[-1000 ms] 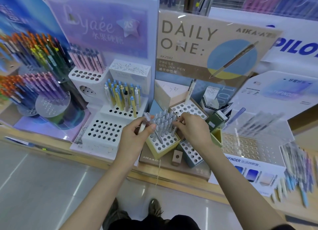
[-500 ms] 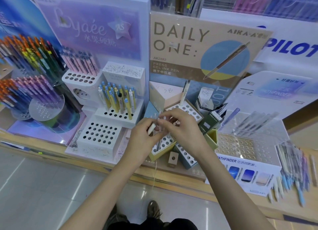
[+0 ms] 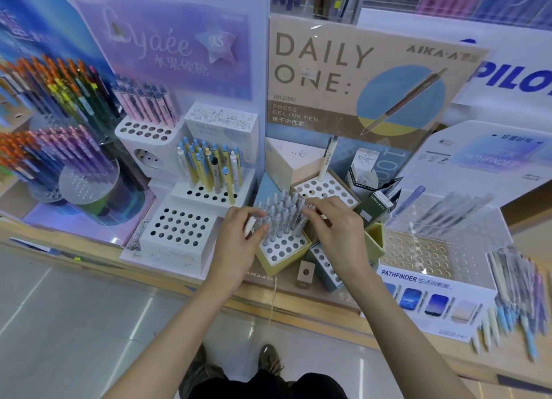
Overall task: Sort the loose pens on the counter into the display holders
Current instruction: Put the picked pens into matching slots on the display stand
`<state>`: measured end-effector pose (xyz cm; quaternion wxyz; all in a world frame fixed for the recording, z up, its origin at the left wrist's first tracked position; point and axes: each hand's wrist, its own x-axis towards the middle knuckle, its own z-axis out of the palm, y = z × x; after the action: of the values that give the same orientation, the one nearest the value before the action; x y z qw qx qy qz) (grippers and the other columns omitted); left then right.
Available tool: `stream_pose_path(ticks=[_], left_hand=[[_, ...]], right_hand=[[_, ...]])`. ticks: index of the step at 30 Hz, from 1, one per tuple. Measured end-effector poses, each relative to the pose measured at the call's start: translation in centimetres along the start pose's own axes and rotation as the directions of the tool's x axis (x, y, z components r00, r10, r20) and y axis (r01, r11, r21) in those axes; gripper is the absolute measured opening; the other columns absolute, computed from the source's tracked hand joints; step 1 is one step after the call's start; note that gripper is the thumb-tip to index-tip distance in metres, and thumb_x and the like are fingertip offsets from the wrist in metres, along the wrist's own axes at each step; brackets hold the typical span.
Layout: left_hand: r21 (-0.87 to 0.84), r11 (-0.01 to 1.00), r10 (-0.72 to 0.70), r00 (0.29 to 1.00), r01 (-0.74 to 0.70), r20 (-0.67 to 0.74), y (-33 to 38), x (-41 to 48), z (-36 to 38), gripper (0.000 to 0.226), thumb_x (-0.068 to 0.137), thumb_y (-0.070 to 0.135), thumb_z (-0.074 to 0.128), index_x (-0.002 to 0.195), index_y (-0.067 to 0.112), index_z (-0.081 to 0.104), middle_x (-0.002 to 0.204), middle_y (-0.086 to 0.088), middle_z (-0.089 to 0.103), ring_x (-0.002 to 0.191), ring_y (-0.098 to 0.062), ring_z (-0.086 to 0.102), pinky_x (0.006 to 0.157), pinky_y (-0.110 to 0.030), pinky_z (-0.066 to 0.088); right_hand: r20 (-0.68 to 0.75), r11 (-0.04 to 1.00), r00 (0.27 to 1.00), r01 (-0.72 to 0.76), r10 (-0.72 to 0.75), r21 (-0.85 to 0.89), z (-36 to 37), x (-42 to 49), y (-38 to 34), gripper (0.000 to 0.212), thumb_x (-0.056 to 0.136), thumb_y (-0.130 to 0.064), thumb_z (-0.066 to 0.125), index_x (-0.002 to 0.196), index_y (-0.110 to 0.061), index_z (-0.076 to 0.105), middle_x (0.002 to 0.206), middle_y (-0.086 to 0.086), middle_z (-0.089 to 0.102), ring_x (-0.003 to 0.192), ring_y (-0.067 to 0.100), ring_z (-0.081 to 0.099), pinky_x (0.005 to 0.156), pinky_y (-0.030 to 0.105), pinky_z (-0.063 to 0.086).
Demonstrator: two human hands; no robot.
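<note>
The hands, joined over the yellow holder [image 3: 291, 263] a moment ago, have parted. At centre frame the left hand [image 3: 236, 246] grips a white pen [image 3: 250, 226] beside the grey pens [image 3: 280, 216]. The right hand [image 3: 337, 234] curls its fingers [image 3: 313, 209] at their tops; whether they pinch one I cannot tell. That pen is probably not yet placed. Loose pens [image 3: 513, 303] wait on the worktop [image 3: 298, 301], lower right.

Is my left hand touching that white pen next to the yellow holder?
Touching. Head view: the left hand grips the white pen, fingers curled round it.
</note>
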<state>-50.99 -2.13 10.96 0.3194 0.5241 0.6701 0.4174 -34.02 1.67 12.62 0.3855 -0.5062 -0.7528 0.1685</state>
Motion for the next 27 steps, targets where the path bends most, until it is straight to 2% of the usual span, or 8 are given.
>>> stream_pose_path(ticks=[3, 6, 11, 13, 16, 18, 22, 27], left_hand=[[-0.031, 0.999, -0.012, 1.000, 0.011, -0.016, -0.1, 0.0, -0.1, 0.015, 0.089, 0.011, 0.065, 0.101, 0.018, 0.061, 0.096, 0.009, 0.049, 0.091, -0.013, 0.052, 0.081, -0.022, 0.042], [-0.060, 0.998, 0.000, 0.999, -0.002, -0.035, 0.0, 0.3, -0.1, 0.019, 0.087, 0.013, 0.067, 0.104, 0.020, 0.059, 0.100, 0.006, 0.054, 0.088, -0.007, 0.052, 0.076, -0.011, 0.042], [-0.034, 0.999, 0.040, 0.999, -0.041, -0.027, 0.2, 0.8, -0.2, 0.019, 0.087, 0.012, 0.068, 0.103, 0.018, 0.062, 0.097, 0.006, 0.053, 0.088, -0.009, 0.052, 0.080, -0.022, 0.043], [-0.024, 0.998, 0.053, 0.998, -0.053, -0.023, 0.2, 0.7, -0.2, 0.016, 0.087, 0.013, 0.067, 0.101, 0.018, 0.063, 0.094, 0.011, 0.050, 0.085, -0.007, 0.051, 0.078, -0.018, 0.041], [-0.023, 0.998, 0.052, 0.998, -0.053, -0.026, 0.1, 0.6, -0.3, 0.012, 0.088, 0.014, 0.066, 0.100, 0.015, 0.065, 0.094, 0.007, 0.051, 0.084, -0.005, 0.051, 0.080, -0.021, 0.042], [-0.031, 0.998, 0.048, 0.999, -0.049, -0.025, 0.1, 0.5, -0.2, 0.011, 0.088, 0.013, 0.066, 0.099, 0.015, 0.065, 0.095, 0.004, 0.052, 0.084, -0.006, 0.052, 0.082, -0.023, 0.043], [-0.054, 0.998, 0.034, 0.999, -0.035, -0.024, 0.2, 0.3, -0.4, 0.012, 0.088, 0.013, 0.066, 0.100, 0.013, 0.065, 0.094, 0.005, 0.050, 0.085, -0.008, 0.052, 0.083, -0.025, 0.044], [-0.075, 0.996, 0.041, 0.999, -0.043, -0.030, 0.6, 0.0, -0.5, 0.012, 0.088, 0.012, 0.066, 0.100, 0.011, 0.065, 0.094, 0.006, 0.051, 0.088, -0.009, 0.053, 0.083, -0.023, 0.044]], right_hand=[[-0.011, 1.000, 1.000, 0.026, -0.026, -0.005, 0.2, 0.3, 0.0, 0.018, 0.086, -0.006, 0.068, 0.102, 0.001, 0.071, 0.081, 0.013, 0.065, 0.070, 0.025, 0.061, 0.068, 0.031, 0.047], [-0.020, 0.999, 0.998, 0.053, -0.053, -0.009, 0.3, 0.4, -0.1, 0.020, 0.084, -0.005, 0.069, 0.104, 0.001, 0.071, 0.080, 0.013, 0.065, 0.069, 0.023, 0.061, 0.066, 0.029, 0.047], [-0.038, 0.994, 0.993, 0.112, -0.112, 0.003, 0.8, -1.0, 0.0, 0.019, 0.082, -0.004, 0.071, 0.100, 0.002, 0.072, 0.082, 0.011, 0.065, 0.072, 0.011, 0.058, 0.068, 0.022, 0.049], [-0.038, 0.995, 0.994, 0.103, -0.103, 0.003, 1.0, -1.4, 0.4, 0.019, 0.081, -0.004, 0.071, 0.100, 0.001, 0.072, 0.082, 0.011, 0.065, 0.072, 0.012, 0.059, 0.067, 0.025, 0.049], [0.022, 0.997, 0.997, 0.068, -0.068, -0.021, 1.5, -1.6, 0.7, 0.018, 0.081, -0.004, 0.072, 0.099, 0.001, 0.072, 0.086, 0.012, 0.068, 0.075, 0.022, 0.065, 0.067, 0.034, 0.053], [0.044, 0.994, 0.997, 0.060, -0.055, -0.096, 1.9, -1.5, 0.6, 0.017, 0.079, -0.006, 0.075, 0.096, 0.000, 0.073, 0.083, 0.012, 0.069, 0.073, 0.027, 0.066, 0.060, 0.036, 0.054], [0.030, 0.942, 0.997, 0.071, -0.065, -0.327, 2.4, -0.6, 0.0, 0.023, 0.070, -0.013, 0.083, 0.084, -0.005, 0.068, 0.065, 0.007, 0.064, 0.060, 0.028, 0.061, 0.041, 0.032, 0.045], [-0.009, 0.887, 0.988, 0.134, -0.154, -0.442, 2.4, -0.8, 0.0, 0.028, 0.063, -0.014, 0.088, 0.068, -0.007, 0.061, 0.057, 0.003, 0.058, 0.057, 0.024, 0.055, 0.037, 0.025, 0.036]])
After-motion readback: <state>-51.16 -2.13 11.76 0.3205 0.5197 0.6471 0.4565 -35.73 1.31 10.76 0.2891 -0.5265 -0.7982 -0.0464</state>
